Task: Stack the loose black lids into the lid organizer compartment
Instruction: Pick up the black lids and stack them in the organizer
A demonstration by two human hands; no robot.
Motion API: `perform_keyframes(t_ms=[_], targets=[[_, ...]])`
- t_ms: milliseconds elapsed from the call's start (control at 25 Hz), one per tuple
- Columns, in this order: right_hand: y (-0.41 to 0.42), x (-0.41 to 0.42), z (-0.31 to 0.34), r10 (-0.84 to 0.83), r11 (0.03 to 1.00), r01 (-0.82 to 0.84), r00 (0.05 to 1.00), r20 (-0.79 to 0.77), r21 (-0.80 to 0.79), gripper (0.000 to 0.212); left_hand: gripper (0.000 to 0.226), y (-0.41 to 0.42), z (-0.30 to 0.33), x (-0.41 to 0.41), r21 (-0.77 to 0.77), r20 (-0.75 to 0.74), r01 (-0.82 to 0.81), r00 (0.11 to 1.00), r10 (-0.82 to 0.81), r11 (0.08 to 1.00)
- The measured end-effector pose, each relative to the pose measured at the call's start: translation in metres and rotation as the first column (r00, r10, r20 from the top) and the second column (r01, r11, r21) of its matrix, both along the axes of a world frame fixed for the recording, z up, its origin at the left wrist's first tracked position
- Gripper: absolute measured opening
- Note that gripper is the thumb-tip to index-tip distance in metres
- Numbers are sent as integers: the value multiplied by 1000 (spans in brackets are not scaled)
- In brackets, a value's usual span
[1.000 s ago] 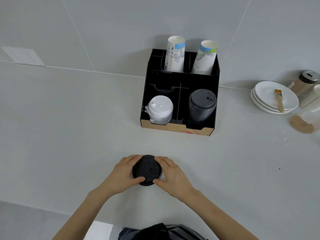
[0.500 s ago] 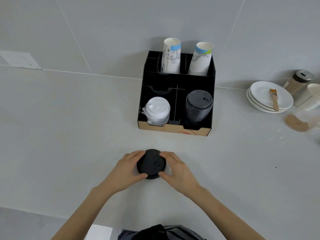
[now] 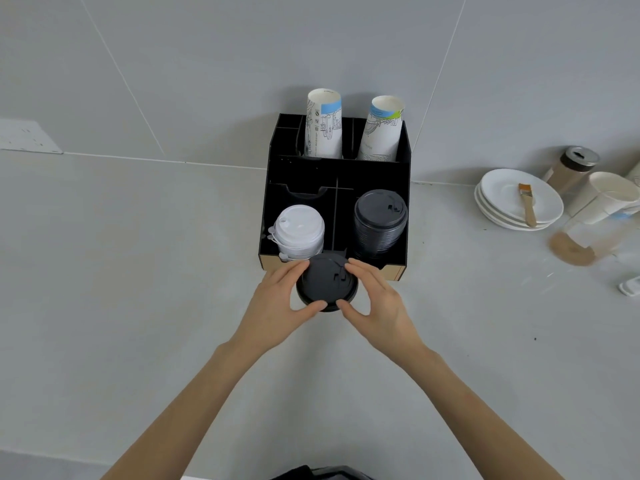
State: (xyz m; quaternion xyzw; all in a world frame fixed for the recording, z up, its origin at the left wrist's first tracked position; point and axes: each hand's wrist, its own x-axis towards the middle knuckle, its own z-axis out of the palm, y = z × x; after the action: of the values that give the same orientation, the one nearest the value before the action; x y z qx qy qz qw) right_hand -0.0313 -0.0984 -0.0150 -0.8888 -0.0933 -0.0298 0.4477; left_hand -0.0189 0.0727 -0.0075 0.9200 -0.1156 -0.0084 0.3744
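Both my hands hold a small stack of loose black lids (image 3: 325,282) just in front of the black organizer (image 3: 301,174). My left hand (image 3: 277,299) grips its left rim and my right hand (image 3: 377,299) its right rim. The lids hover over the organizer's brown front edge. In the front right compartment stands a tall stack of black lids (image 3: 380,220). A stack of white lids (image 3: 300,230) fills the front left compartment.
Two paper cup stacks (image 3: 323,126) stand in the organizer's back row against the wall. At the right are stacked white plates (image 3: 519,199) with a brush, a lidded jar (image 3: 571,168) and more cups. A wall socket (image 3: 24,136) is at far left.
Both hands have carried the black lids forward from the near counter to the front edge of the organizer, lifting them slightly.
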Motion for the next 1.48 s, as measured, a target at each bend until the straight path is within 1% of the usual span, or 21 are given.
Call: perform_keyframes(t_ms=[440,560,840,1080,1280,1480], targets=[[-36,47,30,-130,990,136,982,134,-37,49,64,-41,32,66,44,81,110,990,-113,993],[-45,64,37,-159,986,166,977,142,-36,48,64,-53,38,87,45,80,130,988,-133,991],[-61,90,35,-193,979,199,976,101,-54,49,64,-75,35,120,80,58,160,985,-165,984],[-70,102,24,-196,977,199,980,42,-72,49,65,-87,24,131,110,4,171,985,-172,979],[-69,102,16,-222,975,222,975,1,-31,49,64,-88,15,131,27,-16,148,989,-147,989],[-68,98,12,-216,976,216,976,-4,19,49,63,-87,13,126,7,0,130,992,-130,992]])
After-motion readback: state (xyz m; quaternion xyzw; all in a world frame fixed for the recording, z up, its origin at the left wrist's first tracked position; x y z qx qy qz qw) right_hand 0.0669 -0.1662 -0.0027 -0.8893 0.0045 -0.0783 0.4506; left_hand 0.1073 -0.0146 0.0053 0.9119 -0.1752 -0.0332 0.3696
